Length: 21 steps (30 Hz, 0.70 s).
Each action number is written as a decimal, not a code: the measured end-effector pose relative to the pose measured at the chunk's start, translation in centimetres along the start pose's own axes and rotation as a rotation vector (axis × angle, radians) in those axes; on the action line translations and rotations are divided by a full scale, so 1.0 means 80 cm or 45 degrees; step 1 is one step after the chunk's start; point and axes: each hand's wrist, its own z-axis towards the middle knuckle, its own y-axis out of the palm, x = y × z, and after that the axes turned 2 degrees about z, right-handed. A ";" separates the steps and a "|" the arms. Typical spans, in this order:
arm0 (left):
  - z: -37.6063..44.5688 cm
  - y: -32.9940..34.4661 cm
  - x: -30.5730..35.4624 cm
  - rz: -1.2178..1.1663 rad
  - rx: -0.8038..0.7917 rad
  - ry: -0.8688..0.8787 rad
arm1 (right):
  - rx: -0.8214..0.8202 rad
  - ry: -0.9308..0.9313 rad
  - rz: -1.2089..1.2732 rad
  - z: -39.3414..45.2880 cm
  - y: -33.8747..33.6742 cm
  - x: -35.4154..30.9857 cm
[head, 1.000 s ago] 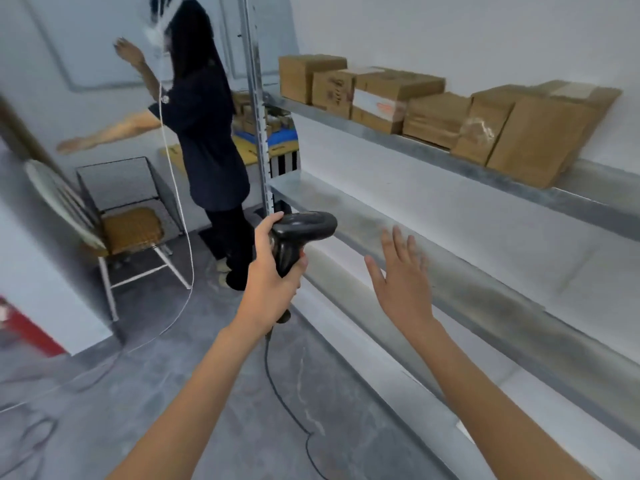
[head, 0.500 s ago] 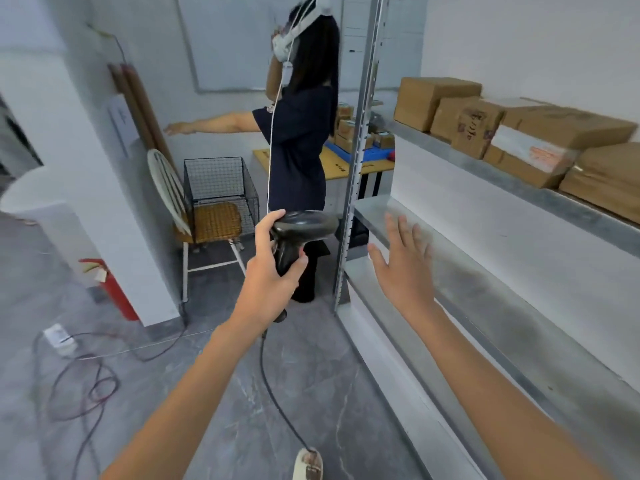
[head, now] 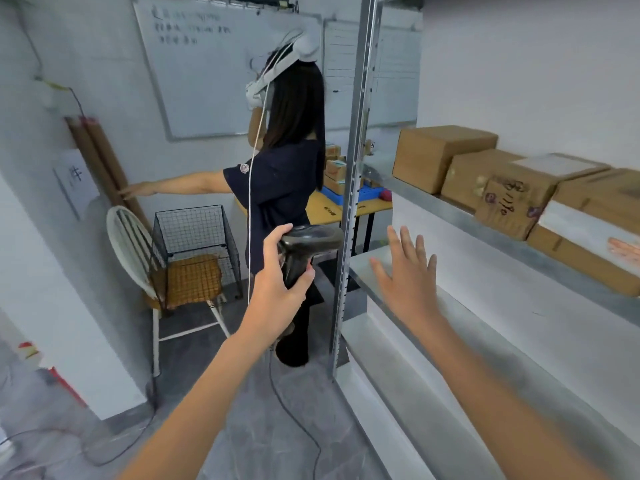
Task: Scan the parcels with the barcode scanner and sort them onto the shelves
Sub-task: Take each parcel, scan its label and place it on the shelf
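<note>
While the left hand (head: 277,292) gripped the handle of a black barcode scanner (head: 304,247), fingers and thumb curled around it, the right hand (head: 405,275) was raised with fingers straight and spread, holding nothing, in front of the bare middle shelf (head: 433,327) of a metal rack. Brown cardboard parcels (head: 485,178) sat in a row on the upper shelf (head: 464,211), several touching one another, and the scanner's head pointed toward the rack's upright post (head: 353,188). A dark cable (head: 294,417) trailed from the scanner down to the grey floor. Beyond the post, another person (head: 280,202) in dark clothing stood wearing a head-mounted device, one arm stretched toward the wall. A white chair (head: 138,258) with a woven seat and a wire basket (head: 197,237) stood to that person's left, below a whiteboard (head: 207,71).
</note>
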 end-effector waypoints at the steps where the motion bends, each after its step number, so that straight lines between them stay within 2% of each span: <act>1: 0.011 0.004 -0.009 -0.015 -0.002 -0.010 | -0.008 0.013 -0.014 0.012 0.007 0.002; 8: 0.079 0.022 -0.055 -0.049 -0.008 -0.063 | -0.009 0.040 -0.030 0.080 0.031 0.004; 13: 0.142 0.042 -0.080 -0.131 -0.042 -0.015 | 0.042 0.080 -0.048 0.122 0.039 -0.003; 21: 0.250 0.069 -0.151 -0.335 -0.188 0.035 | 0.115 0.291 -0.091 0.182 0.067 -0.004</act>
